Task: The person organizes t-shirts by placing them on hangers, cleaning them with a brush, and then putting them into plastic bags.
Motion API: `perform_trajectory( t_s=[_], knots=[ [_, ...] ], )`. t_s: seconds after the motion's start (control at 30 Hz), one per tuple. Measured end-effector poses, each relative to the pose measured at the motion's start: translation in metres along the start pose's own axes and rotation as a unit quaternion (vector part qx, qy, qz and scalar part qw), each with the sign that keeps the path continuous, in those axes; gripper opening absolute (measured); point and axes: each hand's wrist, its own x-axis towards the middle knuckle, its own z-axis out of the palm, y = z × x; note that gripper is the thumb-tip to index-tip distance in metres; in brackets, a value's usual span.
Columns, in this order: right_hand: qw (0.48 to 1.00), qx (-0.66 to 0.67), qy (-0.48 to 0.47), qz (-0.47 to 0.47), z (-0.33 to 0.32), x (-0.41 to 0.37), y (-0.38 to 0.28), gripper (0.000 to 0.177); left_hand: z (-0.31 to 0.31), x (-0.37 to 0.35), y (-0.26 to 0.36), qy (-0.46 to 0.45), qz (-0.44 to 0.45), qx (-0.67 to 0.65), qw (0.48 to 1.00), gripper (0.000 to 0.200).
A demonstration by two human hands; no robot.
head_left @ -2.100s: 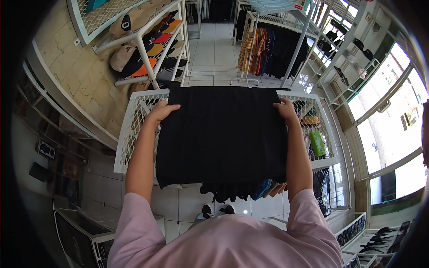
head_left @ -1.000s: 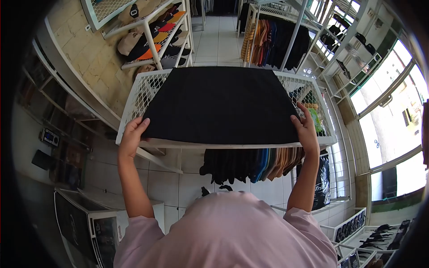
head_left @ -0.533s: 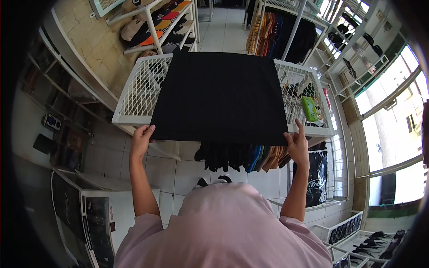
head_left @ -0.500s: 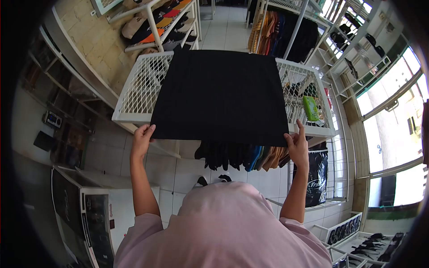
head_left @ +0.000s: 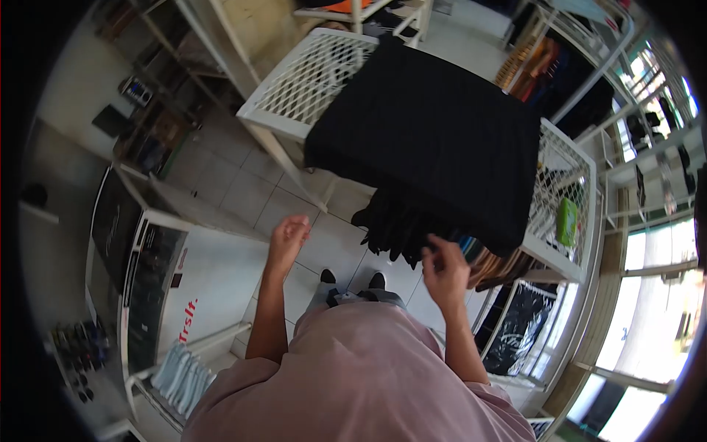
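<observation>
Grips slack and empty, left hand [head_left: 289,234] and right hand [head_left: 444,269] hover near the flat, square-folded black garment [head_left: 431,140].

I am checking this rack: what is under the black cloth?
The black cloth lies on a white wire rack, whose mesh shows left and right. Below its near edge hang dark and tan clothes. What lies directly beneath the cloth is covered.

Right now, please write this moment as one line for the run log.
left hand: empty, open | right hand: empty, near cloth's front edge | black cloth: flat on white wire rack, front edge overhanging
</observation>
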Motion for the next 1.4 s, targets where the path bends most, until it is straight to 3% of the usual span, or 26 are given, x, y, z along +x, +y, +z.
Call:
perform_trajectory(
  t_s=[0.1, 0.17, 0.27, 0.43, 0.6, 0.77, 0.9, 1.1, 1.23, 1.33, 1.4],
  knots=[
    [0.986, 0.074, -0.151, 0.001, 0.050, 0.005, -0.025, 0.028, -0.016, -0.027, -0.029, 0.008, -0.006, -0.024, 1.000, 0.028],
    [0.970, 0.086, -0.221, -0.047, 0.091, 0.008, -0.043, 0.026, -0.036, -0.048, -0.037, 0.042, -0.003, -0.019, 0.999, 0.030],
    [0.935, 0.099, -0.313, -0.132, 0.157, 0.005, -0.077, 0.023, -0.082, -0.071, -0.068, 0.126, 0.017, 0.050, 0.991, 0.031],
    [0.845, 0.138, -0.447, -0.258, 0.266, -0.024, -0.170, 0.025, -0.173, -0.146, -0.096, 0.302, -0.033, 0.031, 0.952, 0.033],
    [0.720, 0.155, -0.592, -0.327, 0.340, -0.094, -0.294, 0.023, -0.249, -0.238, -0.139, 0.497, -0.085, -0.006, 0.863, 0.033],
    [0.593, 0.217, -0.660, -0.407, 0.409, -0.189, -0.401, 0.022, -0.307, -0.312, -0.163, 0.660, -0.131, 0.049, 0.738, 0.027],
    [0.538, 0.265, -0.682, -0.418, 0.476, -0.272, -0.467, 0.020, -0.354, -0.352, -0.165, 0.707, -0.104, 0.081, 0.695, 0.027],
    [0.508, 0.319, -0.625, -0.500, 0.548, -0.362, -0.541, 0.025, -0.417, -0.366, -0.187, 0.745, -0.118, 0.150, 0.639, 0.024],
    [0.494, 0.218, -0.664, -0.517, 0.574, -0.402, -0.567, 0.043, -0.430, -0.367, -0.185, 0.733, -0.144, 0.155, 0.646, 0.028],
    [0.476, 0.125, -0.779, -0.389, 0.586, -0.416, -0.573, 0.049, -0.431, -0.371, -0.185, 0.734, -0.142, 0.143, 0.648, 0.032],
    [0.493, 0.157, -0.764, -0.385, 0.594, -0.424, -0.568, 0.051, -0.430, -0.373, -0.185, 0.736, -0.142, 0.135, 0.649, 0.033]
  ],
)
